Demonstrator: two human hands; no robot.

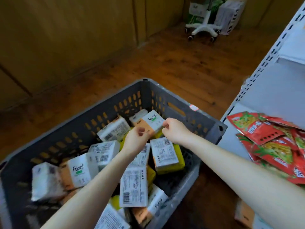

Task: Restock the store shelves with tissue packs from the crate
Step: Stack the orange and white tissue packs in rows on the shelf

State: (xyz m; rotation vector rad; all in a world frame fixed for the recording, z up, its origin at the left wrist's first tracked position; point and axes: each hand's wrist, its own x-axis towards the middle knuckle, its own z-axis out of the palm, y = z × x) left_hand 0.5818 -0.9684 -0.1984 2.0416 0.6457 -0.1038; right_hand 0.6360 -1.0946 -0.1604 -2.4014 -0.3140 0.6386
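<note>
A grey slotted crate [179,103] on the floor holds several tissue packs, white with orange or yellow sides, some printed "Facial". One such tissue pack [152,120] lies tilted on top at the crate's far corner. My right hand [175,131] is at its right edge, with curled fingertips pinching that edge. My left hand [137,139] hovers at the pack's near left corner, fingers loosely curled around nothing I can see. Both forearms reach across the crate. The white shelf unit [270,90] stands to the right.
Red snack bags [270,139] are piled on the low shelf right of the crate. A slotted white upright [264,63] edges the shelving. On the wooden floor behind stand a white wheeled chair base [204,28] and bagged goods [231,15]. A boxed item [244,215] lies at bottom right.
</note>
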